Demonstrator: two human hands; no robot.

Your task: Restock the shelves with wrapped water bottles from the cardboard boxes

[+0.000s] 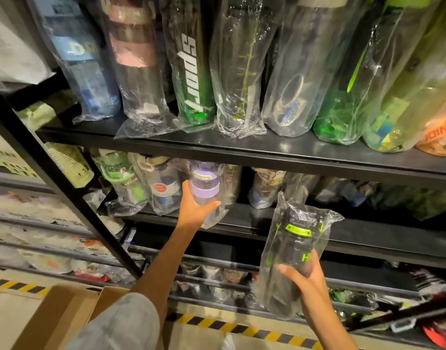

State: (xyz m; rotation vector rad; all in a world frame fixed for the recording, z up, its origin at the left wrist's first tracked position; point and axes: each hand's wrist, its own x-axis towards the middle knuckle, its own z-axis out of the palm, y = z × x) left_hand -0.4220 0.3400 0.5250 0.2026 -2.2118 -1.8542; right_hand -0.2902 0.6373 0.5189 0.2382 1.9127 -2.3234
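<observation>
The left hand (195, 207) is gripping a purple-banded bottle (204, 188) low on its clear body, thumb on one side and fingers wrapping the other, and is holding it upright at the front edge of the middle shelf (343, 231), cap up just under the front lip of the top shelf (242, 150). The right hand (302, 272) is clasping a dark bottle with a lime-green handle (292, 251) around its middle, out in front of the shelving and below the middle shelf's front edge; its long axis is running nearly vertical, top leaning slightly left, with loose wrap bunching above the cap. Both bottles are looking empty and light, with stiff plastic walls, but the crinkly clear sleeves are likely making them slippery, so taking hold around the barrel through the film, not by the slack plastic, seems safest. An open cardboard box (65, 317) is sitting at the lower left on the floor, just beside the person's grey sleeve (121, 324).
</observation>
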